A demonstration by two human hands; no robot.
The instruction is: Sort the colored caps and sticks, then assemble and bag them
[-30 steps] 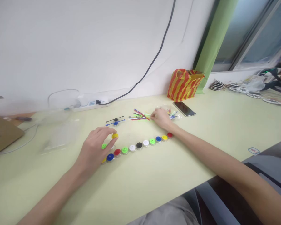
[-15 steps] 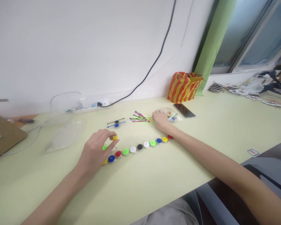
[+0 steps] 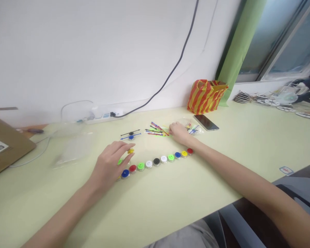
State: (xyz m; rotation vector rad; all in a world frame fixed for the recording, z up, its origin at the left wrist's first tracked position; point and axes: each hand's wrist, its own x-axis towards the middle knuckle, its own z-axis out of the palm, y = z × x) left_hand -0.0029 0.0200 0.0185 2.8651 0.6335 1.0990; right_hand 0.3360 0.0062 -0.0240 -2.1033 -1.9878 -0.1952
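My left hand point(image 3: 111, 160) is open, its thumb and index finger apart on either side of a small yellow disc point(image 3: 130, 151). A green disc point(image 3: 120, 161) is partly hidden behind those fingers. Beside the hand runs a row of round, coloured discs on clear bases, including a blue disc point(image 3: 125, 173), a red disc point(image 3: 132, 168) and a black disc point(image 3: 156, 161). My right hand point(image 3: 179, 132) rests between a pile of coloured plastic arrows point(image 3: 156, 130) and a clear bag point(image 3: 200, 130). Its fingers are curled, and whatever they grip is hidden.
Behind the row lie a black arrow point(image 3: 131, 133) and a blue arrow point(image 3: 131, 137), each with a disc. A phone point(image 3: 206, 122) and a striped bag point(image 3: 206, 98) are at the back right. A power strip point(image 3: 100, 119) and cardboard box point(image 3: 7, 148) occupy the left.
My left thumb and index finger have spread apart and released the yellow disc. My right hand stays by the arrows. The whole view has shifted slightly.
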